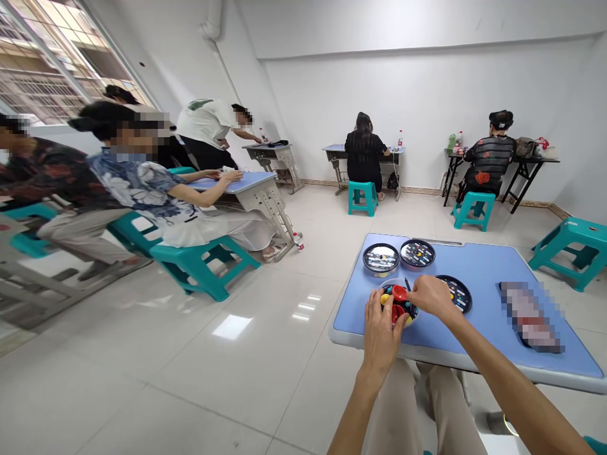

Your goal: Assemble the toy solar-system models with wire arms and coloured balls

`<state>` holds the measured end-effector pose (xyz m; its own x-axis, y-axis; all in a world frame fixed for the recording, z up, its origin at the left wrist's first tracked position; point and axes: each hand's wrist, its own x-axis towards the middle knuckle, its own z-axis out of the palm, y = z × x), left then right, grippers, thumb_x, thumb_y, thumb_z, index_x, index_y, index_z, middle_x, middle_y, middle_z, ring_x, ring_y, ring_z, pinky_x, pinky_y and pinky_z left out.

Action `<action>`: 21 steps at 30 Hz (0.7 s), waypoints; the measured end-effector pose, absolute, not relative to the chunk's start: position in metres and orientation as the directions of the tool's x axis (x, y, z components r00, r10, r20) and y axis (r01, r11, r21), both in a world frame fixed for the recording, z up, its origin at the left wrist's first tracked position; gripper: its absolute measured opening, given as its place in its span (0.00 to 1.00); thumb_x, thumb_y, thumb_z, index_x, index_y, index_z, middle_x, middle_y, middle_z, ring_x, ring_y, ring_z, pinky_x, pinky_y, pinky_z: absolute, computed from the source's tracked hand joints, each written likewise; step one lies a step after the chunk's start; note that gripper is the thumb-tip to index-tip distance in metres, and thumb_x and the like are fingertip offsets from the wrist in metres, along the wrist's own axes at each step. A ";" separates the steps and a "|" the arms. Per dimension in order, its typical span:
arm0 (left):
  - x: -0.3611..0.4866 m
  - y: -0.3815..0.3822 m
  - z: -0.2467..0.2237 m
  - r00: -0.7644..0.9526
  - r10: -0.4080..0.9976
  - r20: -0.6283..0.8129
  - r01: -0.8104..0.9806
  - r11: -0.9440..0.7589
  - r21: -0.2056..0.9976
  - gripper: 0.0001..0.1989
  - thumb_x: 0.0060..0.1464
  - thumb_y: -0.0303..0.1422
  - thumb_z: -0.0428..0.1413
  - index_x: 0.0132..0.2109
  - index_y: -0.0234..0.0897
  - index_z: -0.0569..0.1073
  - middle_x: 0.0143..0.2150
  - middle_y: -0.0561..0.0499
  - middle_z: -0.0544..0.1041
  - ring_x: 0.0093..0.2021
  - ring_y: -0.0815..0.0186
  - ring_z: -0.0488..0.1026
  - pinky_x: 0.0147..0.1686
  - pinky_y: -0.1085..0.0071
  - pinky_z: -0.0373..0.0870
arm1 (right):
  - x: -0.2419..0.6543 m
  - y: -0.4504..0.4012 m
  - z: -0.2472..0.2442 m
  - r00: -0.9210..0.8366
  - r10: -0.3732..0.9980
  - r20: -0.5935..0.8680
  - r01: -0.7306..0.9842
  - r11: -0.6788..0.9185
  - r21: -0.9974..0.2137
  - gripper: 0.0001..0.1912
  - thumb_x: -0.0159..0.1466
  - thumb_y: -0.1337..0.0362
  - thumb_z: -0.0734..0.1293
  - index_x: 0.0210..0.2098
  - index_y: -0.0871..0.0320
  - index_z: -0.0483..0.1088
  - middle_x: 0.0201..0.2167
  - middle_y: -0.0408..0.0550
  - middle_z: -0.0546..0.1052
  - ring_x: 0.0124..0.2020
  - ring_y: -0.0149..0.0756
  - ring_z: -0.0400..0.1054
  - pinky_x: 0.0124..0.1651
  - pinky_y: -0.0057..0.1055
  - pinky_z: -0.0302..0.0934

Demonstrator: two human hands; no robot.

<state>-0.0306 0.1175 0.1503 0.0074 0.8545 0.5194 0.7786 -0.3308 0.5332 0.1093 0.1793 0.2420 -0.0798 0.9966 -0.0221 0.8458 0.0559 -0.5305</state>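
A round clear tub (411,321) stands at the near left of the blue desk. Inside are red, yellow and black pieces, among them a red cup-like piece (399,292) near the top. My left hand (382,325) curls round the tub's left and near side, its fingers reaching over the rim against the pieces. At the tub's right side my right hand (431,295) is closed, fingertips beside the red piece; what they pinch is hidden. A thin dark stick (406,284) rises by the tub's far rim. Partly behind my right hand lies a black printed round lid (459,296).
Two lidded round tubs (380,258) (417,254) stand at the back left of the desk (488,265). A blurred-out flat object (531,316) lies at its right. A teal stool (573,249) stands beyond. Several people sit or stand at other desks.
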 end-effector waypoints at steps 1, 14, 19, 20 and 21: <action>-0.031 0.117 0.152 0.003 0.848 0.530 0.779 -0.334 0.530 0.23 0.62 0.40 0.51 0.61 0.35 0.65 0.66 0.36 0.61 0.68 0.47 0.53 0.60 0.43 0.61 | 0.114 0.179 0.246 -0.080 0.996 -0.042 0.809 0.040 -0.587 0.14 0.51 0.65 0.66 0.11 0.57 0.64 0.15 0.49 0.71 0.25 0.39 0.69 0.26 0.30 0.53; 0.000 0.098 0.193 0.021 0.705 0.709 0.678 -0.531 0.508 0.11 0.65 0.31 0.47 0.46 0.38 0.74 0.37 0.46 0.76 0.41 0.60 0.72 0.43 0.59 0.73 | 0.137 0.141 0.249 -0.306 0.943 -0.132 0.094 -0.109 -0.990 0.05 0.49 0.63 0.67 0.21 0.59 0.69 0.17 0.39 0.68 0.19 0.25 0.55 0.23 0.25 0.52; 0.023 0.092 0.188 0.052 0.774 0.631 0.571 -0.542 0.617 0.11 0.65 0.30 0.47 0.46 0.38 0.74 0.36 0.46 0.76 0.38 0.60 0.73 0.39 0.59 0.74 | 0.162 0.126 0.250 -0.274 0.956 -0.102 0.135 -0.067 -0.989 0.08 0.49 0.61 0.69 0.25 0.58 0.69 0.18 0.38 0.68 0.20 0.28 0.60 0.23 0.26 0.55; 0.030 0.091 0.186 0.060 0.797 0.601 0.551 -0.528 0.646 0.12 0.64 0.31 0.48 0.50 0.38 0.73 0.39 0.45 0.77 0.41 0.59 0.74 0.41 0.58 0.75 | 0.171 0.128 0.250 -0.225 0.970 -0.095 0.153 -0.061 -0.986 0.08 0.49 0.61 0.69 0.26 0.58 0.69 0.17 0.38 0.69 0.19 0.29 0.61 0.23 0.26 0.56; 0.037 0.092 0.185 0.063 0.821 0.568 0.540 -0.506 0.672 0.14 0.64 0.32 0.49 0.54 0.37 0.70 0.44 0.43 0.77 0.45 0.58 0.74 0.44 0.56 0.75 | 0.180 0.131 0.250 -0.156 0.985 -0.077 0.172 -0.050 -0.984 0.09 0.49 0.60 0.69 0.27 0.58 0.69 0.17 0.39 0.69 0.19 0.29 0.62 0.23 0.27 0.58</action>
<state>0.0365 0.0918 0.1845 0.0630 0.8208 0.5677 0.5400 -0.5064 0.6722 0.1802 0.1313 0.2495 -0.1560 0.9847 -0.0772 0.1717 -0.0499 -0.9839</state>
